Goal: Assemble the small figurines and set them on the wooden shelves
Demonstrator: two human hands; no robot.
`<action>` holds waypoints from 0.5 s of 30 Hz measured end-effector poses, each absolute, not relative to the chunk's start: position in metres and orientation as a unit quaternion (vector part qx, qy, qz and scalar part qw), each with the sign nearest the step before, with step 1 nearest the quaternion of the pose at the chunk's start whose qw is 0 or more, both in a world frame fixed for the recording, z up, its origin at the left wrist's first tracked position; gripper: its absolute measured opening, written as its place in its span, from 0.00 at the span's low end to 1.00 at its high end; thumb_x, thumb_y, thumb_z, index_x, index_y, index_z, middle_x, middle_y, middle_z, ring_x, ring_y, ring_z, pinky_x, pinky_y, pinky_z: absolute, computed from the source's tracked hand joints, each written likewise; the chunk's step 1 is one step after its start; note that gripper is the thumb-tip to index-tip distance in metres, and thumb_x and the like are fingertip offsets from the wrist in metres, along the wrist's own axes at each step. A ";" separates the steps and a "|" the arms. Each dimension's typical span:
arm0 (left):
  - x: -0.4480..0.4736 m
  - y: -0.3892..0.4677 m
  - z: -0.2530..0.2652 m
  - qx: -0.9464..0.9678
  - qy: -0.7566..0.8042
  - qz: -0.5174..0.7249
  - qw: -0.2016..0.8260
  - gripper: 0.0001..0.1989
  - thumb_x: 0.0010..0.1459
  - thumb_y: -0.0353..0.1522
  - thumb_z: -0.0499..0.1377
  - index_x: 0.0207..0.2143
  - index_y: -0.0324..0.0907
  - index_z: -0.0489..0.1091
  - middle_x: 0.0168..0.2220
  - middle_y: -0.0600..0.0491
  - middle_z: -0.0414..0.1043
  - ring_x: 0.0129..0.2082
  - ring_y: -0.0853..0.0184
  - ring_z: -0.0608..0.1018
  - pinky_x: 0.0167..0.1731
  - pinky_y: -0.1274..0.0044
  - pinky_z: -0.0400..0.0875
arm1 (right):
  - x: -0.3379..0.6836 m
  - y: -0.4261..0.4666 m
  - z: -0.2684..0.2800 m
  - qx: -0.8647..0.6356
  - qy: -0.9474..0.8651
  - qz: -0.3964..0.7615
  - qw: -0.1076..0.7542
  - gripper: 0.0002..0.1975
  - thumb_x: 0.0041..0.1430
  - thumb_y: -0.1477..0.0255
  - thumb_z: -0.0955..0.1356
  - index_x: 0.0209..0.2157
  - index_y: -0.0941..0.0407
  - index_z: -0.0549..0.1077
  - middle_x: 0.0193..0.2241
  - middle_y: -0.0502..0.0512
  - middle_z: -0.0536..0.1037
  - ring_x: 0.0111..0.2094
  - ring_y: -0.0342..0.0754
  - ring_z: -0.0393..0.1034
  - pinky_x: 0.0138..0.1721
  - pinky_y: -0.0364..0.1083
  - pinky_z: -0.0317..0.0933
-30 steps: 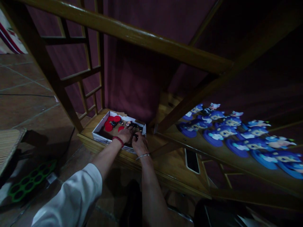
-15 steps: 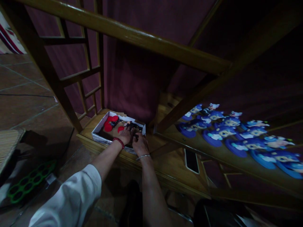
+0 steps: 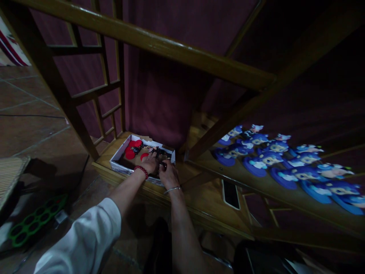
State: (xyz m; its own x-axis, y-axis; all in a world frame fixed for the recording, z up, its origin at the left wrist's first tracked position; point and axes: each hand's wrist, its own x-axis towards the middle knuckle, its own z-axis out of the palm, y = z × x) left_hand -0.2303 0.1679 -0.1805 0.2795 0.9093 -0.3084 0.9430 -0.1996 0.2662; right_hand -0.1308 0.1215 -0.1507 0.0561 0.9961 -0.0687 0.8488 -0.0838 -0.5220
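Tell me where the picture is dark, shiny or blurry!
In the head view, the upper right is very dark; a pale glare runs along the wooden rail; the blue figurines look smeared; and between the left hand and right hand, shadow hides small details.

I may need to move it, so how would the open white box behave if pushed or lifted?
The white box is probably light and bendy: its walls look like thin cardboard. Low and wide, it seems unlikely to tip on the wooden ledge. Tilted, its red discs might slide, lying apparently loose.
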 end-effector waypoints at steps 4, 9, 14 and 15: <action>-0.232 0.169 -0.180 0.784 0.588 -0.043 0.196 0.23 0.54 0.32 0.51 0.54 0.41 0.60 0.62 0.43 0.43 0.60 0.52 0.52 0.51 0.63 0.57 | -0.131 0.120 -0.149 -0.704 -0.650 0.220 0.185 0.15 0.54 0.76 0.61 0.44 0.59 0.69 0.40 0.59 0.75 0.43 0.49 0.68 0.46 0.45 0.59; -0.233 0.172 -0.177 0.787 0.587 -0.038 0.186 0.24 0.53 0.31 0.52 0.53 0.40 0.60 0.61 0.41 0.46 0.56 0.51 0.58 0.47 0.63 0.61 | -0.130 0.119 -0.151 -0.698 -0.654 0.215 0.197 0.14 0.54 0.75 0.61 0.43 0.58 0.69 0.40 0.58 0.75 0.42 0.48 0.69 0.45 0.45 0.59; -0.234 0.172 -0.175 0.783 0.591 -0.029 0.191 0.20 0.53 0.30 0.50 0.50 0.39 0.65 0.60 0.40 0.48 0.55 0.50 0.60 0.44 0.62 0.64 | -0.129 0.120 -0.153 -0.696 -0.658 0.211 0.198 0.14 0.54 0.75 0.61 0.43 0.59 0.69 0.39 0.59 0.75 0.42 0.49 0.69 0.45 0.45 0.59; -0.234 0.172 -0.175 0.785 0.588 -0.028 0.191 0.20 0.53 0.31 0.50 0.50 0.39 0.65 0.60 0.40 0.48 0.55 0.50 0.60 0.44 0.61 0.64 | -0.129 0.120 -0.153 -0.696 -0.656 0.213 0.199 0.14 0.54 0.76 0.61 0.43 0.59 0.69 0.40 0.59 0.75 0.42 0.48 0.69 0.46 0.45 0.59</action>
State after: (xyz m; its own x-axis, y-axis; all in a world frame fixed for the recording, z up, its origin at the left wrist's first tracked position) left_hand -0.2336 0.1718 -0.1747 0.3062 0.9129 -0.2700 0.9347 -0.2345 0.2671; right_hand -0.1293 0.1204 -0.1534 0.0478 0.9982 -0.0349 0.8290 -0.0592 -0.5562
